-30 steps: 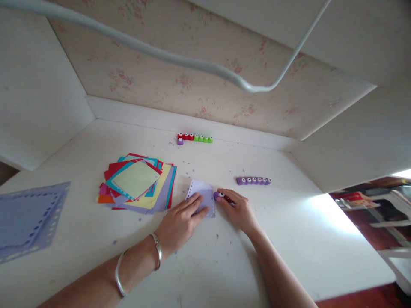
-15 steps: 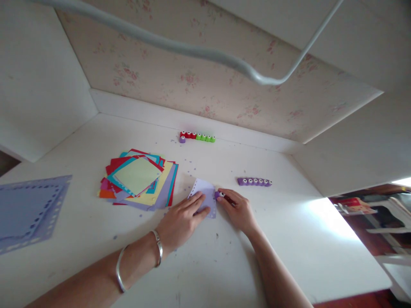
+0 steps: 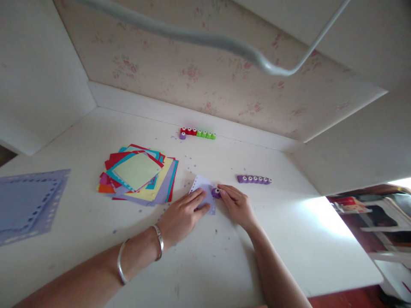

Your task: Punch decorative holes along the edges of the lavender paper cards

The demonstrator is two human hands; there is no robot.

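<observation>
A small lilac paper [image 3: 208, 197] with punched holes along its left edge lies on the white table [image 3: 199, 265]. My left hand [image 3: 183, 214] rests flat on it with the fingers spread. At the paper's right edge sits a small purple punch [image 3: 216, 193] with a white and black top. My right hand [image 3: 236, 205] holds this punch between thumb and fingers. Tiny lilac paper bits are scattered around the paper.
Left of my hands lies a stack of coloured papers [image 3: 138, 172]; larger lilac sheets [image 3: 25, 203] are at the far left. A row of purple punches [image 3: 255, 179] lies to the right. Red and green punches [image 3: 198, 133] stand by the back wall, one purple punch [image 3: 183, 136] before them.
The punch in my right hand has moved slightly left onto the paper's right edge and shows more of itself. My left hand stays on the paper. The camera view has shifted slightly.
</observation>
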